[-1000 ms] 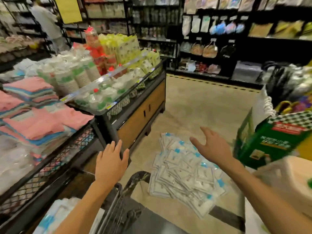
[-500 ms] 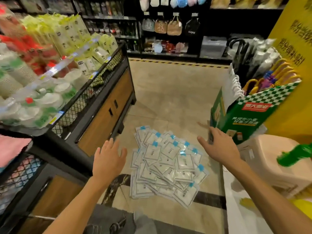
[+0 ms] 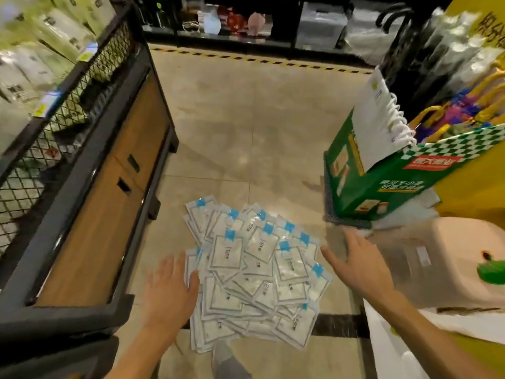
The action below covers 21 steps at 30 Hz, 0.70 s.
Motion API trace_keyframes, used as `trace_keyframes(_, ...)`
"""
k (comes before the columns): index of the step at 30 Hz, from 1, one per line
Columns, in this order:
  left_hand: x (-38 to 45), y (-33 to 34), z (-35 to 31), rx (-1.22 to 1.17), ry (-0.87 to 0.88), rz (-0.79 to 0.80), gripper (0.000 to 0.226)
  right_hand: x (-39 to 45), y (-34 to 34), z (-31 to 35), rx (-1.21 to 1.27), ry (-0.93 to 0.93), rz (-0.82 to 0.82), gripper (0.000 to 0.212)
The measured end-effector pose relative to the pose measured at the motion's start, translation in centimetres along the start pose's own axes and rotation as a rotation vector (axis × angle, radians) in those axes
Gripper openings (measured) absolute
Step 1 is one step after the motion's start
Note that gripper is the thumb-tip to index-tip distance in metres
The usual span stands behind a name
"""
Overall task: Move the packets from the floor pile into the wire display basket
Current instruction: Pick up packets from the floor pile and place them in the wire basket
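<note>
Packets [image 3: 254, 274] lie between open hands, bare floor [image 3: 246, 119] beyond.

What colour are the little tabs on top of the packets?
Bright blue tabs on white packets, seen in the head view.

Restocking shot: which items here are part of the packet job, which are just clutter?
Job:
- packets, piled on the floor
- wire display basket, on the left
- left hand and right hand, both open over the pile

Clutter:
- green carton
- white paper bags in it
- beige plastic stool
- back shelves
</note>
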State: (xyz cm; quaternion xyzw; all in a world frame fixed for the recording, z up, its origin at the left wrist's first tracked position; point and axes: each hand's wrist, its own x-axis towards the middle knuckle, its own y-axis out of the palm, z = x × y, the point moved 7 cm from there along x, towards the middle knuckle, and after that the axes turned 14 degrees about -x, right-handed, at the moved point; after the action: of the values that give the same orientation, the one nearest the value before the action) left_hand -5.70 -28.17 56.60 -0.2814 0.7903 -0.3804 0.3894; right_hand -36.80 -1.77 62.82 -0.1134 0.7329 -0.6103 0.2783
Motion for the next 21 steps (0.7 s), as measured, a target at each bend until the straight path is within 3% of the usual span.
trace_keyframes(5,10.5,8.0,5.2,0.036,-0.061,0.013,0.068,10.1,10.6,3.9,-0.074,0.0,0.039,0.108)
trace_keyframes(10,20.8,20.3,10.5,0.03,-0.084,0.071,0.071,19.7,25.0,7.3,-0.031,-0.004,0.099,0.094)
trace_keyframes(15,30.7,34.4,16.5,-0.014,-0.109,0.062,0.074,27.8,41.4,9.7,0.027,0.042,0.124,0.095)
trace_keyframes(21,40.8,48.1,22.0,-0.062,-0.108,0.022,0.086,35.3,59.7,12.0,0.105,0.119,0.171,0.12)
